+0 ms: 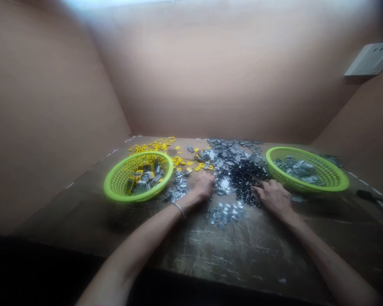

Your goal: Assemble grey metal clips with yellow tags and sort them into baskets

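Note:
My left hand (206,185) is closed beside the grey metal plates, its fingers curled; whatever it pinches is hidden. A thin, dark pair of tweezers (257,180) juts from my right hand (275,196), which is closed on it. Its tip points into a heap of tiny black parts with bright ends (246,176). Between my hands lies a shiny metal plate (224,183). Closer to me is a small spread of curved silvery pieces (226,213).
A green basket (115,196) with yellow and grey parts stands at left. Another green basket (341,183) holds grey pieces at right. Yellow frames (150,145) and grey plates (236,148) lie behind. Walls enclose the worktable (191,255); a white socket box (370,59) hangs right.

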`<state>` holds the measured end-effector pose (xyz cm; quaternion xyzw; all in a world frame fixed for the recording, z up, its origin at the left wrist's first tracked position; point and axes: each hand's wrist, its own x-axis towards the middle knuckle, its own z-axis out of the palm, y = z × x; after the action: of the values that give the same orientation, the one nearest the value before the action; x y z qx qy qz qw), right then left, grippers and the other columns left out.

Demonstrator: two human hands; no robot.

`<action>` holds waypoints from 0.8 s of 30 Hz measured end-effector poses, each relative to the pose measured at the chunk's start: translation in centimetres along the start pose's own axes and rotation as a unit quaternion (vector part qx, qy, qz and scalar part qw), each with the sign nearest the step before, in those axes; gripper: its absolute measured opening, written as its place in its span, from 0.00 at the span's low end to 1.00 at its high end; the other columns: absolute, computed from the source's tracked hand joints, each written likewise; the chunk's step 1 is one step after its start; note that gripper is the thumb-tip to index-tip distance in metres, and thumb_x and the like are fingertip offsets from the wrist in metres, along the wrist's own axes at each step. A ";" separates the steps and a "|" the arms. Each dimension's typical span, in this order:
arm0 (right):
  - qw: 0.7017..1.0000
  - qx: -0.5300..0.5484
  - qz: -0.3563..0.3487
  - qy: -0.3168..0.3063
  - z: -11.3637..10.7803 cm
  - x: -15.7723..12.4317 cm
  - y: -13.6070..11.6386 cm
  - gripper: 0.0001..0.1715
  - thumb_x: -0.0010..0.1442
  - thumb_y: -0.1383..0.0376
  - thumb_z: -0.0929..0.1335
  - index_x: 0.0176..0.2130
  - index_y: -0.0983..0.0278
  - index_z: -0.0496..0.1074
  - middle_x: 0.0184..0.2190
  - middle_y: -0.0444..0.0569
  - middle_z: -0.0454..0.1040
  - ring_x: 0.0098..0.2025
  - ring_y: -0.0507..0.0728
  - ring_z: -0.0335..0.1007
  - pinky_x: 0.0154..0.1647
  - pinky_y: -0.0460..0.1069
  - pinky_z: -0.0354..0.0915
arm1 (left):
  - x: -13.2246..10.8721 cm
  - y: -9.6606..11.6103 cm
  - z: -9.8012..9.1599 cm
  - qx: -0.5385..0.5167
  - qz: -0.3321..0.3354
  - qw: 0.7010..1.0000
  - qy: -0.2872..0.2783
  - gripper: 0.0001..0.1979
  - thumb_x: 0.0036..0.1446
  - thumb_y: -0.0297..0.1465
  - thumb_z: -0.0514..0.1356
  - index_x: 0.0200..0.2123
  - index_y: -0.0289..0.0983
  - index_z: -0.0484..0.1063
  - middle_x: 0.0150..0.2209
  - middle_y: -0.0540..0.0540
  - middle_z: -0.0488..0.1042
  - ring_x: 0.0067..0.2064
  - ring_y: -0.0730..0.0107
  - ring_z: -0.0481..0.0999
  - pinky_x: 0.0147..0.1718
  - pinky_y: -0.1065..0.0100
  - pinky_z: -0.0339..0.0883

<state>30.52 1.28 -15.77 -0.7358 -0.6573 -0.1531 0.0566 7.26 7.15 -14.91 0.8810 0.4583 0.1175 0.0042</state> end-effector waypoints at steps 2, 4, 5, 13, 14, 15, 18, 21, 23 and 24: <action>1.000 0.002 -0.001 0.004 0.1 0.0 0.1 0.23 0.54 0.54 0.55 0.32 0.68 0.68 0.27 0.55 0.63 0.31 0.57 0.59 0.26 0.47 0.53 | -0.1 -0.2 -0.3 0.005 -0.004 1.000 0.005 0.11 0.42 0.17 0.46 0.23 0.33 0.65 0.24 0.45 0.64 0.32 0.69 0.60 0.29 0.71 0.53; 1.000 0.002 -0.004 0.008 0.3 0.0 0.2 0.23 0.54 0.54 0.55 0.32 0.68 0.68 0.27 0.54 0.63 0.30 0.56 0.59 0.27 0.47 0.53 | -0.4 -0.6 -0.7 0.013 -0.016 1.000 0.013 0.11 0.43 0.18 0.46 0.23 0.33 0.65 0.25 0.44 0.64 0.31 0.69 0.60 0.29 0.70 0.53; 1.000 0.001 -0.005 0.010 0.4 0.1 0.3 0.23 0.54 0.54 0.55 0.31 0.68 0.68 0.27 0.54 0.63 0.30 0.56 0.59 0.27 0.47 0.53 | -0.6 -0.8 -1.0 0.018 -0.023 0.999 0.018 0.11 0.44 0.18 0.45 0.24 0.33 0.65 0.25 0.44 0.64 0.31 0.69 0.60 0.30 0.70 0.53; 1.000 0.020 -0.006 0.014 0.6 0.3 0.5 0.23 0.54 0.55 0.54 0.29 0.67 0.68 0.26 0.53 0.63 0.29 0.55 0.58 0.28 0.47 0.51 | -2.3 -1.0 -2.4 0.076 -0.009 0.997 -0.008 0.10 0.44 0.21 0.47 0.24 0.32 0.67 0.27 0.42 0.65 0.32 0.66 0.61 0.31 0.66 0.54; 1.000 0.023 -0.007 0.019 0.5 0.2 0.5 0.23 0.54 0.55 0.54 0.29 0.67 0.68 0.26 0.53 0.63 0.29 0.54 0.57 0.27 0.47 0.51 | -2.4 -0.7 -2.5 0.078 -0.007 0.997 -0.014 0.09 0.44 0.22 0.48 0.24 0.32 0.67 0.26 0.41 0.65 0.33 0.65 0.61 0.31 0.65 0.54; 0.999 0.024 -0.008 0.029 0.4 0.2 0.5 0.23 0.54 0.55 0.54 0.29 0.67 0.68 0.26 0.53 0.63 0.29 0.54 0.57 0.27 0.47 0.50 | -2.3 -0.3 -2.6 0.076 -0.007 0.997 -0.013 0.09 0.46 0.24 0.48 0.23 0.32 0.67 0.26 0.41 0.65 0.33 0.65 0.61 0.32 0.64 0.54; 0.997 0.023 -0.009 0.072 0.1 0.1 0.4 0.22 0.55 0.56 0.54 0.28 0.67 0.68 0.26 0.53 0.63 0.30 0.55 0.56 0.29 0.47 0.49 | -1.6 1.0 -2.5 0.039 -0.007 0.999 0.021 0.13 0.50 0.31 0.45 0.24 0.32 0.67 0.27 0.40 0.65 0.35 0.64 0.61 0.34 0.64 0.54; 0.993 0.035 -0.015 0.111 0.0 -0.1 0.2 0.21 0.54 0.57 0.55 0.29 0.67 0.68 0.27 0.53 0.63 0.30 0.55 0.54 0.30 0.47 0.48 | 0.1 2.6 -2.2 -0.022 -0.052 0.998 0.020 0.16 0.51 0.36 0.45 0.24 0.32 0.67 0.26 0.41 0.66 0.33 0.66 0.63 0.32 0.67 0.55; 0.990 0.051 -0.023 0.127 0.0 -0.1 0.1 0.20 0.54 0.57 0.56 0.31 0.66 0.68 0.27 0.52 0.64 0.30 0.55 0.54 0.30 0.47 0.48 | 1.4 3.5 -1.7 -0.051 -0.108 0.993 -0.009 0.16 0.48 0.38 0.48 0.25 0.32 0.68 0.25 0.41 0.67 0.31 0.66 0.65 0.29 0.69 0.56; 0.989 0.060 -0.027 0.133 0.0 -0.2 0.0 0.19 0.54 0.57 0.56 0.31 0.66 0.68 0.27 0.52 0.64 0.30 0.55 0.54 0.30 0.47 0.48 | 2.0 3.8 -1.5 -0.067 -0.136 0.988 -0.027 0.15 0.45 0.39 0.50 0.25 0.32 0.68 0.24 0.41 0.67 0.30 0.66 0.65 0.27 0.69 0.56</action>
<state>30.50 1.13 -15.85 -0.6859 -0.6716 -0.2117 0.1834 11.16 6.43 -12.57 0.8108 0.5649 0.1229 0.0914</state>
